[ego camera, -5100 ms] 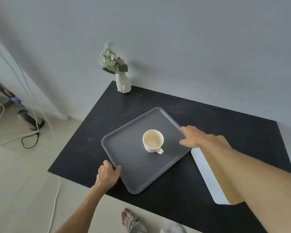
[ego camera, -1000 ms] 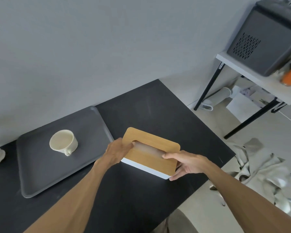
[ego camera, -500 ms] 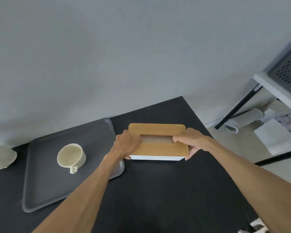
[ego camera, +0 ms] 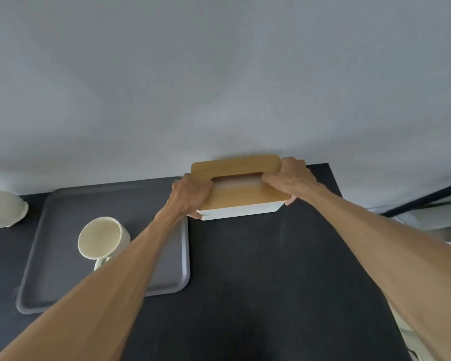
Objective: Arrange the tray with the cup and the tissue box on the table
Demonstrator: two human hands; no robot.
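Note:
A white tissue box with a wooden lid and a slot on top is at the back of the black table, close to the wall. My left hand grips its left end and my right hand grips its right end. Whether the box rests on the table or is held just above it I cannot tell. To its left lies the grey tray, and a cream cup stands on it with its handle toward me. My left forearm crosses the tray's right part.
A white vase base stands at the far left, by the wall. The grey wall runs right behind the table. Past the table's right edge I see a dark table leg and pale floor items.
Both hands carried the tissue box away from me, from mid-table to the back edge by the wall, to the right of the tray. The tray and cup kept their place.

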